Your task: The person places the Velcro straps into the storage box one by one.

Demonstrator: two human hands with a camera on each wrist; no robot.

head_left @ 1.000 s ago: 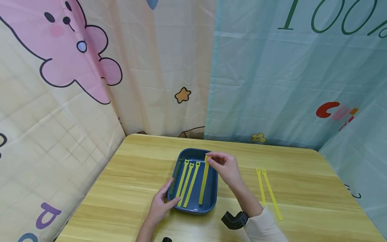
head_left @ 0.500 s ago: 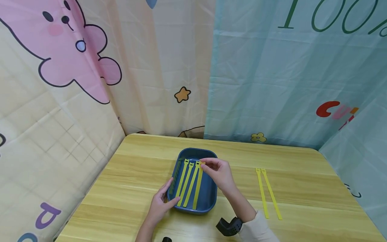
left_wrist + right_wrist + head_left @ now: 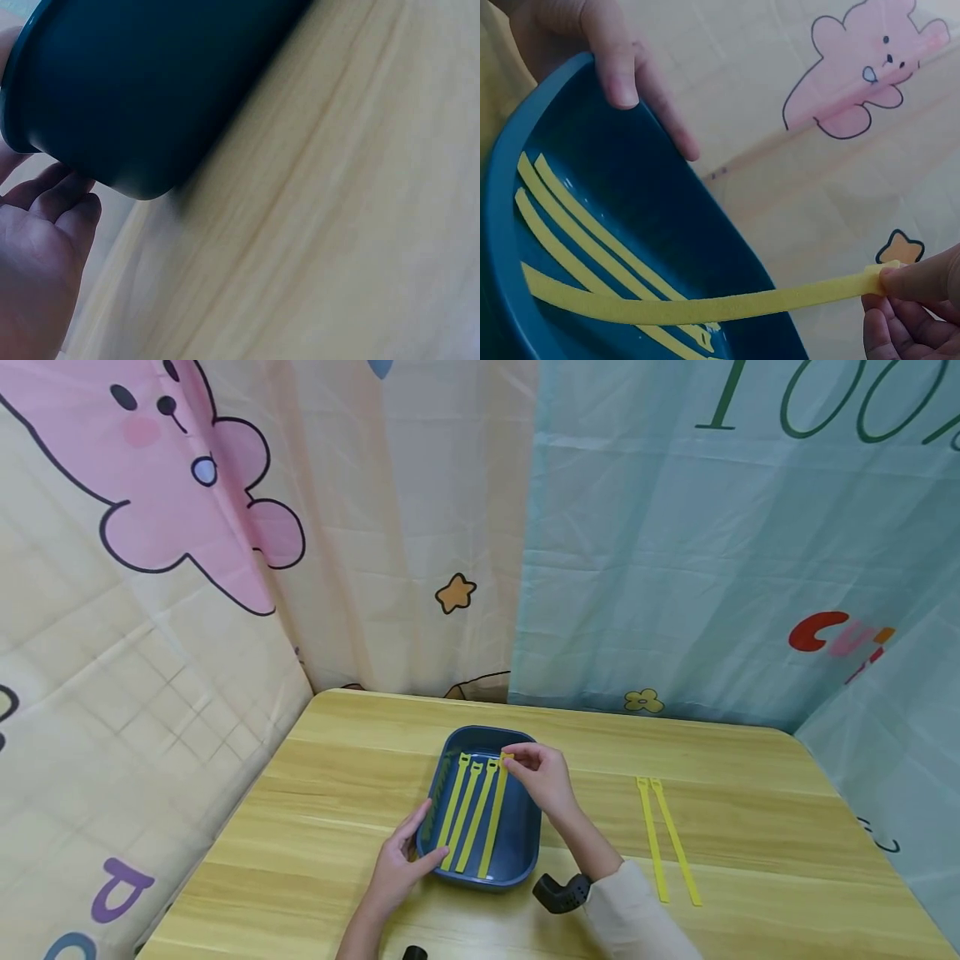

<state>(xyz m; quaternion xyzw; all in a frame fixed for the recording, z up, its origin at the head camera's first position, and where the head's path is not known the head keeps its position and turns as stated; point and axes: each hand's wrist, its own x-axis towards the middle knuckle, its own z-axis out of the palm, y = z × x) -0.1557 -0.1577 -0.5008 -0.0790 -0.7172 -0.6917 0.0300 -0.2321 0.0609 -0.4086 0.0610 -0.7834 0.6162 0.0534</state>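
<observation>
A dark blue tray (image 3: 519, 847) stands on the table, three yellow hook-and-loop cable ties (image 3: 472, 806) lying side by side in it. My left hand (image 3: 397, 870) holds its near left corner, thumb over the rim and fingers outside; the left wrist view shows those fingers (image 3: 79, 199) against the outer wall. Above the tray, my right hand (image 3: 546, 781) pinches another yellow cable tie (image 3: 705, 309) by its slotted head between thumb and fingers. The tie slopes down, its tail at the tray's near wall, just right of the other three.
Two more yellow cable ties (image 3: 652, 847) lie on the wooden table (image 3: 757, 827) to the right of the tray. Printed curtains (image 3: 390, 610) hang behind the table and at its sides. A black device (image 3: 561, 893) sits at my right wrist.
My right hand has carried its cable tie left across the tray to beside the other three, then lifted the head end slightly. The left hand and tray have stayed put.
</observation>
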